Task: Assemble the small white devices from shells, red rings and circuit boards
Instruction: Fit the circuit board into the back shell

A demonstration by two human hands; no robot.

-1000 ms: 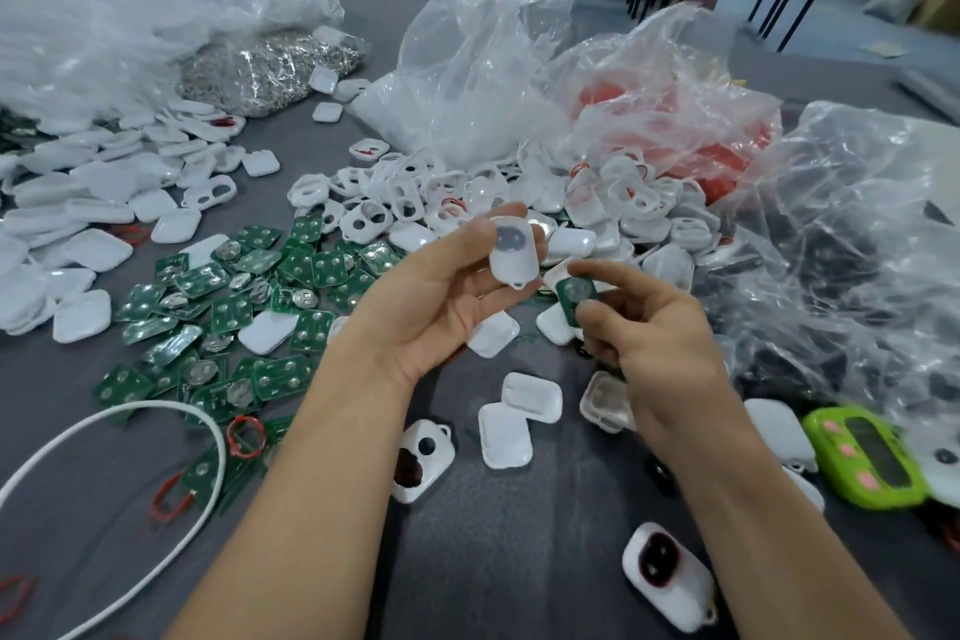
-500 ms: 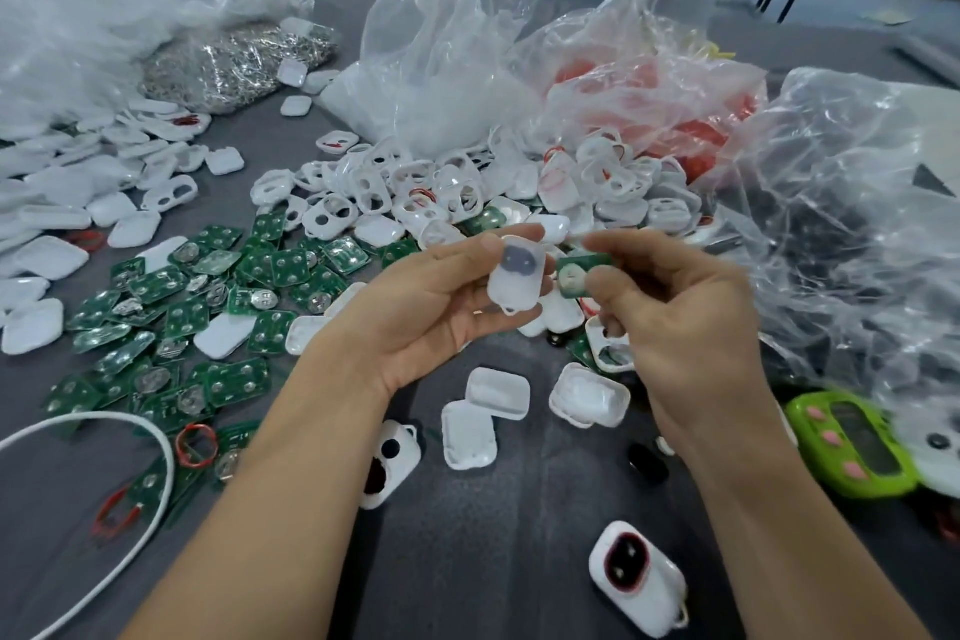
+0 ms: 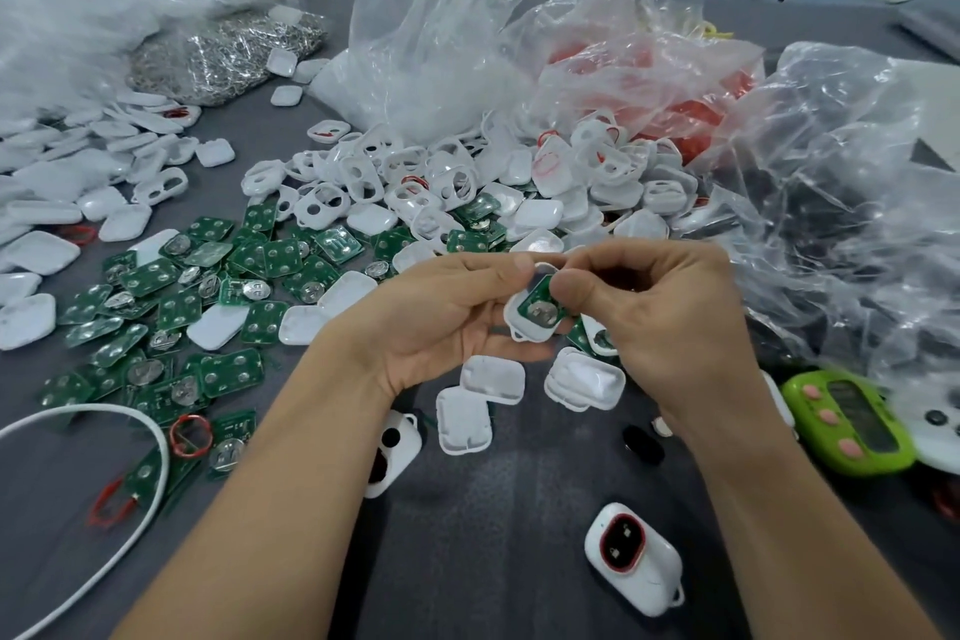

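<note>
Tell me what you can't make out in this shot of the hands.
Head view throughout.
1. The board: the thumb of the right hand covers its top, so whether it sits fully in the shell is unclear.
2. The shell's far end: hidden behind fingers of the left hand and right hand.
3. Inside the red bag: blurred by crumpled plastic.
4. The cable: ends cut off at left and bottom edges.

No text, label, brand or number can be read; the circuit boards (image 3: 283, 257) are too blurred to tell.
</note>
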